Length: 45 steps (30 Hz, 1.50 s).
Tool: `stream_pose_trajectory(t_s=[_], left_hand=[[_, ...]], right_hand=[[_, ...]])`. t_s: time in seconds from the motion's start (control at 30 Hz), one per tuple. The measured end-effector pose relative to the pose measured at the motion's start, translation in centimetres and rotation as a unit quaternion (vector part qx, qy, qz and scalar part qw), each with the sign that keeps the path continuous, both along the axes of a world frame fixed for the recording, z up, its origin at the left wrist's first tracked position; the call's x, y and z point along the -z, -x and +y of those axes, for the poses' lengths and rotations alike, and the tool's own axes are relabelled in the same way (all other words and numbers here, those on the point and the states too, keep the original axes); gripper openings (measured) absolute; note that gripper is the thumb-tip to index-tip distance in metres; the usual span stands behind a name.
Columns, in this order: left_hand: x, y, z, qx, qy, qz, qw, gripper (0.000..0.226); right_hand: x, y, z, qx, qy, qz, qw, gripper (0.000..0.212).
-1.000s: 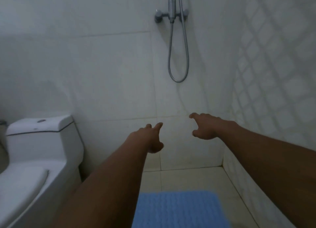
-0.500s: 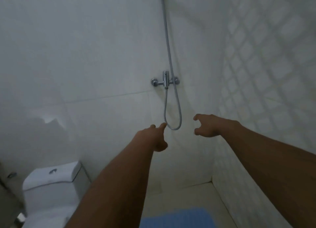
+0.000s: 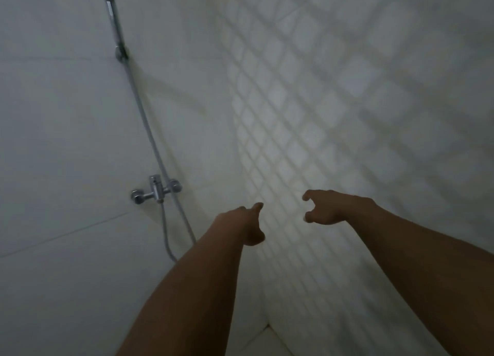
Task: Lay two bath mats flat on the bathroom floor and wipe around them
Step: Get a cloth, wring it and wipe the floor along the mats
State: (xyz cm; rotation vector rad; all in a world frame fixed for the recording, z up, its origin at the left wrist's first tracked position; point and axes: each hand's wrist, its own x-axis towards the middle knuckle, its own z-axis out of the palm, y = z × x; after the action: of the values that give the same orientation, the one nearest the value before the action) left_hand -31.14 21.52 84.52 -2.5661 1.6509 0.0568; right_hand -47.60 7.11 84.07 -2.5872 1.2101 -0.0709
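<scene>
Arms reach forward bare and level, and we hold nothing. Our left hand (image 3: 247, 223) sits near the centre with one finger pointing ahead and the rest curled under; our right hand (image 3: 327, 208) lies just toward three o'clock of it, apart from it, thumb and forefinger bowed into an open C with an empty gap between them. Both hands keep much the same pose they had half a second ago.

What has changed is what we see around them. The chrome shower mixer valve (image 3: 155, 192) has slid to nine o'clock of the left hand, and its silver flexible hose (image 3: 149, 136) now climbs toward eleven o'clock to a dark wall bracket (image 3: 121, 53). The white toilet that stood at seven o'clock is gone from sight, and so is the blue textured bath mat that showed at six o'clock on the floor; we cannot see either mat now. The white wall with its diamond lattice shadow (image 3: 334, 94) fills everything from twelve to four o'clock.
</scene>
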Motion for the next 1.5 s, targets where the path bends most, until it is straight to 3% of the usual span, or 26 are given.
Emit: stream_pose_trajectory(t_s=[0.13, 0.27, 0.43, 0.63, 0.8, 0.93, 1.13, 1.3, 1.4, 1.5], left_hand=[[-1.0, 5.5, -4.3, 0.110, 0.006, -0.018, 0.994, 0.086], [-1.1, 13.4, -7.1, 0.262, 0.028, -0.001, 0.965, 0.085], [-0.6, 24.9, -3.9, 0.463, 0.035, 0.040, 0.885, 0.085], [-1.0, 36.0, 6.1, 0.624, 0.044, 0.076, 0.777, 0.088], [-3.6, 45.5, 19.4, 0.747, 0.046, 0.108, 0.654, 0.085], [-6.5, 50.3, 32.5, 0.822, 0.102, 0.191, 0.527, 0.060], [-9.3, 51.8, 50.9, 0.840, 0.215, 0.336, 0.369, 0.032], [-10.0, 50.0, 63.7, 0.862, 0.205, 0.406, 0.226, 0.019], [-10.3, 49.2, 69.0, 0.868, 0.174, 0.426, 0.188, 0.032], [-11.1, 49.4, 71.1, 0.869, 0.151, 0.423, 0.209, 0.052]], right_hand=[[-1.0, 8.5, -0.3, 0.112, 0.018, -0.012, 0.994, 0.067], [-1.3, 19.1, 3.2, 0.244, 0.047, -0.010, 0.969, 0.064], [-2.6, 30.4, 14.6, 0.419, 0.074, 0.017, 0.905, 0.063], [-4.0, 36.1, 32.5, 0.551, 0.104, 0.025, 0.828, 0.051], [-7.5, 39.0, 50.7, 0.667, 0.135, 0.045, 0.731, 0.042], [-11.5, 38.6, 64.8, 0.734, 0.194, 0.083, 0.646, 0.032], [-15.1, 33.7, 82.3, 0.777, 0.304, 0.152, 0.530, 0.018], [-17.4, 28.9, 92.6, 0.770, 0.430, 0.233, 0.411, 0.019], [-18.2, 27.5, 97.4, 0.784, 0.466, 0.250, 0.324, 0.021], [-17.5, 26.8, 100.9, 0.827, 0.425, 0.230, 0.288, 0.021]])
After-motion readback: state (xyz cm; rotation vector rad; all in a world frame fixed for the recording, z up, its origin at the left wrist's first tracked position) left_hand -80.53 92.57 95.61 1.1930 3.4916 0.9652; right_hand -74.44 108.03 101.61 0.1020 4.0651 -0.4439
